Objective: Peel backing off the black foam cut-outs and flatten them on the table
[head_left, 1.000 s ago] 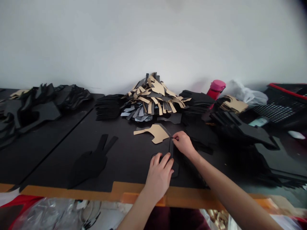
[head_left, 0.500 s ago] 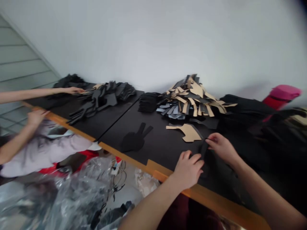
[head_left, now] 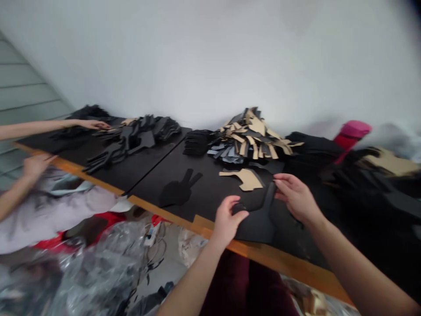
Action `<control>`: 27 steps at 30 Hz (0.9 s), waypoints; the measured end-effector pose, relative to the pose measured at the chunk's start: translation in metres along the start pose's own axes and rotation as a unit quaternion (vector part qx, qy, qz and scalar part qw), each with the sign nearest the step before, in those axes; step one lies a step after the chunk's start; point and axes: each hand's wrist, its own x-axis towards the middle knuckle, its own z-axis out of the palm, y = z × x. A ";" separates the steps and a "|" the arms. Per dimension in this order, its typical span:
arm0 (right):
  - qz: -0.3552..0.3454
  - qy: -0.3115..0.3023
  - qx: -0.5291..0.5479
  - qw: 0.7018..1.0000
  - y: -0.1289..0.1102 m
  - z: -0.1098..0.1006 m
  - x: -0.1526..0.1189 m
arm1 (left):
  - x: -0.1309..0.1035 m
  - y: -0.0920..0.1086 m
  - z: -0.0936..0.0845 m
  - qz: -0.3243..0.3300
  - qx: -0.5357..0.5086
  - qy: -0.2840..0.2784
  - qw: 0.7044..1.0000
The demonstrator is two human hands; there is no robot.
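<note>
A dark, flat cut-out piece (head_left: 255,226) with a narrow upright arm lies at the table's front edge, between my hands. My right hand (head_left: 297,197) pinches the top of that arm between thumb and fingers. At the piece's left side, my left hand (head_left: 228,219) has its thumb and fingers curled about a small dark tip. A tan cut-out piece (head_left: 249,179), with dark material along its edge, rests just beyond. To the left lies a black two-pronged piece (head_left: 177,191), flat on the black table (head_left: 210,193).
A heap of tan and grey pieces (head_left: 248,134) stands by the wall, beside a black stack (head_left: 197,142). Black material and a pink roll (head_left: 353,131) are at right. A co-worker's hand (head_left: 95,125) reaches over dark pieces at left. Plastic bags (head_left: 101,263) lie below.
The dark piece, hardly visible between my hands before, now shows spread flat. My left hand has moved left and turned, further from my right. The view has shifted slightly.
</note>
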 end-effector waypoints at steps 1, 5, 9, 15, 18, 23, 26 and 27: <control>0.018 -0.019 0.039 0.999 0.000 0.002 -0.005 | -0.002 0.002 -0.002 0.002 -0.002 0.007 1.000; 0.116 -0.144 0.100 0.978 0.011 0.003 -0.029 | -0.009 0.007 -0.006 0.002 -0.008 0.028 1.000; 0.102 -0.207 -0.053 0.972 0.025 0.000 -0.051 | -0.014 0.010 -0.002 -0.003 -0.012 0.047 0.999; 0.079 -0.177 -0.073 0.978 0.024 -0.006 -0.055 | -0.019 0.012 0.002 -0.032 -0.041 0.054 0.997; 0.084 -0.157 -0.046 0.983 0.022 -0.013 -0.055 | -0.025 0.013 0.005 -0.093 -0.118 -0.022 0.988; 0.121 -0.158 0.069 0.977 0.028 -0.029 -0.067 | -0.036 0.011 0.010 -0.106 -0.133 -0.086 0.982; 0.153 -0.162 0.138 0.965 0.034 -0.037 -0.078 | -0.038 0.006 0.013 -0.098 -0.153 -0.085 0.980; 0.151 -0.160 0.144 0.965 0.035 -0.039 -0.080 | -0.038 0.004 0.014 -0.101 -0.160 -0.085 0.978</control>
